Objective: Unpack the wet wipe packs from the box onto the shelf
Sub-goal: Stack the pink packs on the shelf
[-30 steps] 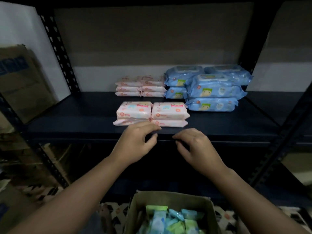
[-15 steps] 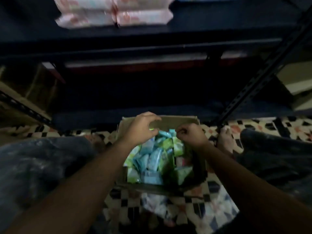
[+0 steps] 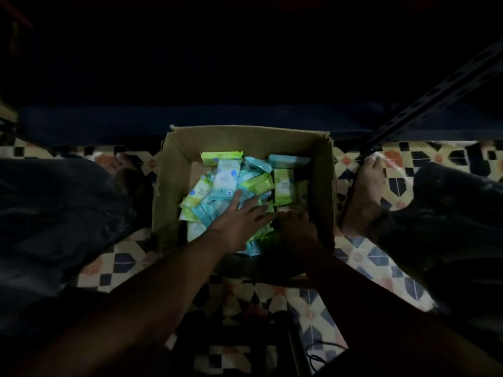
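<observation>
head view is looking straight down into an open cardboard box [image 3: 174, 186] sitting on a patterned tile floor [image 3: 364, 257]. green and blue wet wipe packs [image 3: 226, 180] are lying jumbled inside the box, piled toward its middle and near side, with bare cardboard showing along the far wall and the right wall. left hand [image 3: 239, 221] is reaching in over the box's near edge, fingers spread wide and flat on top of the packs, gripping nothing. right hand [image 3: 296, 227] is lying just beside it toward the box's right wall, knuckles up, fingers curled down into the packs; too dark to tell whether it is holding one. the two hands are almost touching. beyond the box's far wall a dark shelf edge [image 3: 190, 118] is running across, close to the box rim. a slotted metal upright [image 3: 435, 96] is slanting away from the box's far right corner. bare feet [image 3: 367, 191] are resting on the tiles on either side of the box, the right one just beside its wall.
</observation>
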